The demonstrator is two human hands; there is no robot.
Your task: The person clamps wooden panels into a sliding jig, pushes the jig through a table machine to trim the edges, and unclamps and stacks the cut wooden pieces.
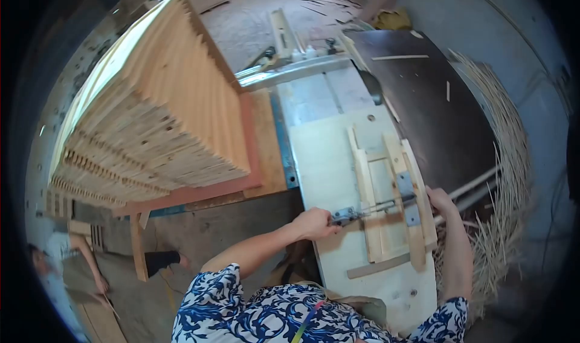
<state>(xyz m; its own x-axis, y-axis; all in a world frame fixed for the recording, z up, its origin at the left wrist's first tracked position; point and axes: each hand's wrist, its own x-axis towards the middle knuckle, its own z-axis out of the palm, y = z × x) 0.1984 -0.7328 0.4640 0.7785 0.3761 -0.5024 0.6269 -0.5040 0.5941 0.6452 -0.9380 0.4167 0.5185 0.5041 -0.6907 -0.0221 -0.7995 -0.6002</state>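
A wooden jig [377, 207] made of pale strips lies on a light board [323, 156] over the machine table. A metal toggle clamp [345, 215] is on its left side, with thin rods running across to metal plates [408, 198] on the right strip. My left hand [315, 223] is closed at the clamp's left end, its fingers partly hidden. At the jig's right edge is my right hand [442, 200], fingers curled against the wood and partly out of sight. A curved wooden strip [377, 267] lies along the jig's near end.
A tall stack of wooden boards [163, 107] stands at left on a reddish panel [251, 137]. Beyond the jig is a metal machine table [326, 89]. A dark panel [429, 101] and piled thin wood offcuts [510, 137] are at right. Another person [54, 252] is at lower left.
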